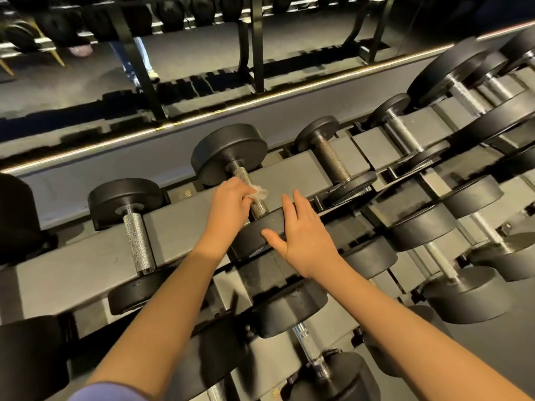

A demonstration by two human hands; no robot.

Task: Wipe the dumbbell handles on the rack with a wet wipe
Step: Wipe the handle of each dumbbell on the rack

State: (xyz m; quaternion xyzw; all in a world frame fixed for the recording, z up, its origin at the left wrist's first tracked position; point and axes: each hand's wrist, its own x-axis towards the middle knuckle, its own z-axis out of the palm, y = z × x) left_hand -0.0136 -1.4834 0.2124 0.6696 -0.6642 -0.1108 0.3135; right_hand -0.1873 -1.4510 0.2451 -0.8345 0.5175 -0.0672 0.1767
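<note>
Dumbbell handle (pixel 242 174), knurled silver, under crumpled wipe (pixel 259 193)

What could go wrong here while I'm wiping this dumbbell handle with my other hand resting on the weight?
The wet wipe is a small wad in your left hand, so parts of the knurled handle may be missed, and the knurling might shred it. Your right hand lies flat on the near weight head; if that shifts on the rack, the hand could get pinched.
</note>
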